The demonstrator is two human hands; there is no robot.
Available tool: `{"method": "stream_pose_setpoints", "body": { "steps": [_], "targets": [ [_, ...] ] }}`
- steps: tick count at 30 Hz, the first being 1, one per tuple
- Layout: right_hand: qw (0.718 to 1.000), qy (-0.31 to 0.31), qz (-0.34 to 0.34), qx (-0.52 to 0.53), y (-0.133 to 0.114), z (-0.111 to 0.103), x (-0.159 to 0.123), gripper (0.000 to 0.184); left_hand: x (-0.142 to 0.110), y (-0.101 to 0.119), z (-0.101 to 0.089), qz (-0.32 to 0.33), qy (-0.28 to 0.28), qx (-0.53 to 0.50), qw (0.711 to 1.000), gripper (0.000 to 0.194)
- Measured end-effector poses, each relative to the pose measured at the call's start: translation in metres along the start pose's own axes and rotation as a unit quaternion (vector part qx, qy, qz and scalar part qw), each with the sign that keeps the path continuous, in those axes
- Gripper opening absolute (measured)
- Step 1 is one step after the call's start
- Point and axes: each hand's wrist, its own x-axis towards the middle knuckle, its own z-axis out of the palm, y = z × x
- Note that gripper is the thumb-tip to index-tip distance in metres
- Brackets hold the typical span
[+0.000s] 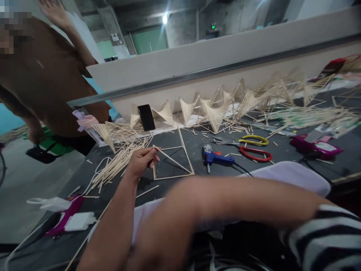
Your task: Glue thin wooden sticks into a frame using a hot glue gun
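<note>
My left hand is closed, its thumb and fingers pinching the upper corner of a stick frame. Thin wooden sticks make up this frame: a square base on the dark table, with a slanting stick running from my fingers down to its near right corner. My right arm, blurred, crosses the foreground and bends down toward the bottom edge; the right hand itself does not show. Right of the frame lies a blue hot glue gun. Beyond it are scissors with one yellow and one red handle.
Loose wooden sticks are heaped left of the frame. Twisted stick models line the back beside a black phone. Purple power strips lie at right and lower left. Another person stands at left.
</note>
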Motion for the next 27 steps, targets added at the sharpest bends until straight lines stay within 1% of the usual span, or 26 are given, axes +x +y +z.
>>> {"method": "stream_pose_setpoints", "body": {
  "steps": [2,4,5,6,7,8,9,10,12,13,14,16,18,22,27],
  "targets": [
    [0.996,-0.086,-0.038,0.005,0.006,0.016,-0.021,0.021,-0.001,0.000,-0.001,0.005,-0.002,0.000,1.000,0.027],
    [0.979,-0.183,-0.084,0.005,0.021,0.025,-0.041,0.020,-0.001,-0.001,-0.001,0.011,0.004,0.003,1.000,0.028],
    [0.965,-0.239,-0.108,0.010,0.031,0.027,-0.048,0.024,-0.001,-0.001,-0.001,0.011,0.005,0.003,1.000,0.028],
    [0.972,-0.215,-0.088,0.025,0.042,0.026,-0.054,0.025,-0.001,-0.001,-0.001,0.009,0.005,0.004,1.000,0.028],
    [0.986,-0.152,-0.047,0.057,0.053,0.025,-0.059,0.027,0.000,-0.001,-0.001,0.007,0.005,0.004,1.000,0.028],
    [0.992,-0.086,-0.008,0.094,0.064,0.022,-0.061,0.030,0.000,-0.001,0.000,0.006,0.004,0.004,1.000,0.027],
    [0.991,-0.015,0.034,0.125,0.075,0.020,-0.062,0.032,0.000,-0.001,0.000,0.007,0.004,0.005,1.000,0.027],
    [0.986,0.059,0.072,0.140,0.084,0.019,-0.061,0.033,0.000,-0.001,0.001,0.009,0.006,0.005,1.000,0.027],
    [0.971,0.176,0.123,0.109,0.099,0.018,-0.057,0.033,0.000,0.000,0.002,0.011,0.013,0.003,1.000,0.027],
    [0.963,0.218,0.139,0.078,0.105,0.018,-0.054,0.034,0.000,0.000,0.002,0.010,0.016,0.001,1.000,0.027],
    [0.957,0.244,0.151,0.049,0.110,0.019,-0.052,0.036,0.000,0.000,0.003,0.008,0.017,-0.001,1.000,0.026],
    [0.951,0.259,0.170,0.006,0.116,0.022,-0.047,0.041,-0.001,0.000,0.003,0.004,0.018,0.000,1.000,0.026],
    [0.952,0.245,0.180,-0.021,0.120,0.023,-0.043,0.041,-0.001,0.000,0.004,0.004,0.017,0.005,1.000,0.026],
    [0.957,0.217,0.179,-0.069,0.123,0.023,-0.037,0.030,-0.001,0.001,0.004,0.011,0.016,0.005,1.000,0.026],
    [0.953,0.200,0.196,-0.115,0.132,0.022,-0.028,0.021,0.000,-0.001,0.004,0.017,0.006,-0.001,1.000,0.026]
  ]
}}
